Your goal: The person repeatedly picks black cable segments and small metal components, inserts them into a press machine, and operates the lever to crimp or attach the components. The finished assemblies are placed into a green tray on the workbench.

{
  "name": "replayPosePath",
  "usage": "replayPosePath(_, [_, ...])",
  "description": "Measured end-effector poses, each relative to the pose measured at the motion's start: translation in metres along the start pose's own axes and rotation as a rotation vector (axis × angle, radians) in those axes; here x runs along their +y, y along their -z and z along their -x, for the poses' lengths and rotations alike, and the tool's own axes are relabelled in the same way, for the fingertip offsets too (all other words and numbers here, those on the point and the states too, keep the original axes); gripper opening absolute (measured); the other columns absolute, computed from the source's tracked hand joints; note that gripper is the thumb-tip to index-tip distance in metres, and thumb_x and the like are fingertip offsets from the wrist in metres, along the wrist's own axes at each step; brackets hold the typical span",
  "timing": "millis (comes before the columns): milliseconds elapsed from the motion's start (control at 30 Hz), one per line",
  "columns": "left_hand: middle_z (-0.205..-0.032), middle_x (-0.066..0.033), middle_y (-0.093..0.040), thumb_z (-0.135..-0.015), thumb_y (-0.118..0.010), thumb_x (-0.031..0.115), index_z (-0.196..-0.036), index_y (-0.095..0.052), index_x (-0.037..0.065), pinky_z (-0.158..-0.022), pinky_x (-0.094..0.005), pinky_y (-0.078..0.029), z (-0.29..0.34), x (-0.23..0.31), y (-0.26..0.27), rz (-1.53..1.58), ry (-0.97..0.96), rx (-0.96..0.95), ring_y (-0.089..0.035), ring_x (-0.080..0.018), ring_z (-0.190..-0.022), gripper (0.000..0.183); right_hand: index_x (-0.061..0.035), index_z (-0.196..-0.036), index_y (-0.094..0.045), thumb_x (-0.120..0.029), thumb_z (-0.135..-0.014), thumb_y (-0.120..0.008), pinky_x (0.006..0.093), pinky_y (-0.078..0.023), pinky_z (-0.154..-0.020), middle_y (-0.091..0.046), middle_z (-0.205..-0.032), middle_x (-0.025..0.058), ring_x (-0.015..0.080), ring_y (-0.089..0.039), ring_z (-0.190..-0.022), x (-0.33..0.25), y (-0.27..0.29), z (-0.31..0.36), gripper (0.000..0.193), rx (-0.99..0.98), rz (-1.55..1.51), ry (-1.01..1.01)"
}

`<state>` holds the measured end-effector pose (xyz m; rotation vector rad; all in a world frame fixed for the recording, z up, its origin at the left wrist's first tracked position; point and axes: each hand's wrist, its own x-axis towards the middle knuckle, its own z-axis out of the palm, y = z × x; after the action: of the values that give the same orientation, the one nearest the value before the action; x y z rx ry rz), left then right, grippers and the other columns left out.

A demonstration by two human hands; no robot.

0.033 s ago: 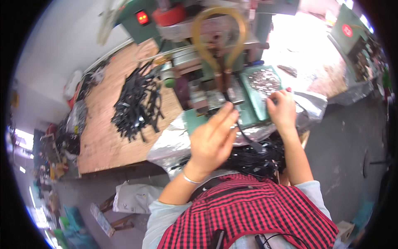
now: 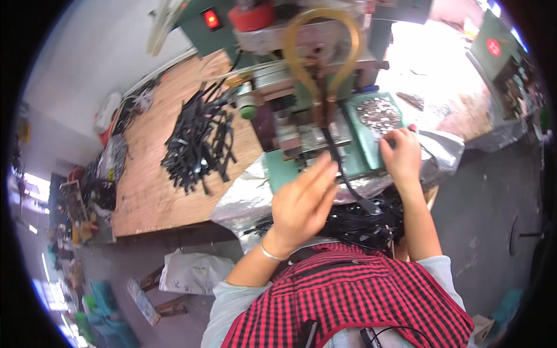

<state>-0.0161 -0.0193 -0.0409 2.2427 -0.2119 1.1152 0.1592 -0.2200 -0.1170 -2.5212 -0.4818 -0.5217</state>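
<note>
A thin black strap point(image 2: 343, 174) runs from under the two copper-coloured prongs point(image 2: 323, 107) of a green bench machine down toward a heap of black straps point(image 2: 371, 225) at my lap. My left hand point(image 2: 303, 200) is just left of it, fingers stretched out and slightly blurred, with a gap to the strap. On the right, my right hand point(image 2: 401, 155) rests at the near edge of a green tray point(image 2: 371, 153) of small shiny metal pieces point(image 2: 378, 114). Its fingers are curled together; what they hold, if anything, is hidden. A small red knob point(image 2: 412, 127) shows just beyond them.
A second pile of black straps point(image 2: 200, 142) lies on the wooden table point(image 2: 139, 200) to the left. A yellow hose point(image 2: 290, 43) loops above the prongs. Silvery sheeting point(image 2: 441, 152) covers the table's front edge. A white sack point(image 2: 194, 272) lies below.
My left fingers have come away from the strap near the prongs and drawn slightly back, so more of the strap shows. The whole view has shifted a little. My right hand stays by the tray.
</note>
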Motion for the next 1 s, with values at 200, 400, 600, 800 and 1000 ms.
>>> replayPosePath(200, [-0.103,-0.0148,-0.079,-0.084,-0.074,-0.014,-0.11,-0.075,0.002,-0.076,-0.0347,-0.056,0.012,-0.008,0.096,-0.501,-0.043,0.27,-0.073,-0.0239,-0.083,0.031,-0.0013,-0.101,-0.073,-0.008,-0.093,-0.071,0.0332,-0.055,-0.08,-0.075,-0.091,0.0097,0.0204,-0.072,-0.084,-0.004,0.006,0.015,0.01,0.125,-0.459,-0.218])
replayPosePath(400, [-0.098,-0.0103,-0.069,-0.085,-0.081,0.021,-0.089,-0.078,0.005,-0.087,-0.0442,-0.05,-0.033,-0.162,0.1,-0.793,0.327,0.023,-0.063,-0.032,-0.098,0.016,-0.0003,-0.105,-0.076,-0.011,-0.097,-0.072,0.0304,-0.054,-0.08,-0.075,-0.093,0.0095,0.017,-0.07,-0.084,-0.027,0.005,0.001,0.014,0.141,-0.665,-0.158])
replayPosePath(600, [-0.104,-0.0127,-0.068,-0.081,-0.083,0.032,-0.09,-0.08,0.003,-0.082,-0.0468,-0.052,0.027,-0.257,0.055,-1.203,0.553,-0.233,-0.065,-0.0333,-0.098,0.03,-0.0017,-0.104,-0.076,-0.005,-0.091,-0.074,0.0339,-0.054,-0.08,-0.074,-0.095,0.0114,0.0231,-0.07,-0.086,-0.006,0.022,0.019,0.013,0.161,-0.476,-0.12])
replayPosePath(800, [-0.095,-0.0106,-0.07,-0.088,-0.077,0.023,-0.097,-0.082,0.007,-0.075,-0.0439,-0.053,0.031,-0.229,0.057,-1.009,0.425,-0.249,-0.068,-0.0314,-0.088,0.018,-0.0005,-0.103,-0.075,0.001,-0.09,-0.073,0.035,-0.053,-0.084,-0.074,-0.095,0.0116,0.0256,-0.07,-0.09,0.039,0.057,0.069,0.013,0.307,-0.246,-0.103])
replayPosePath(1000, [-0.092,-0.0104,-0.074,-0.102,-0.069,0.013,-0.105,-0.074,0.0,-0.066,-0.0333,-0.053,0.015,-0.182,0.071,-0.535,0.245,0.246,-0.068,-0.0205,-0.074,0.015,0.0005,-0.104,-0.076,0.001,-0.092,-0.072,0.0322,-0.052,-0.087,-0.074,-0.099,0.0113,0.0218,-0.07,-0.094,0.0,0.06,0.052,0.013,0.249,-0.514,-0.158])
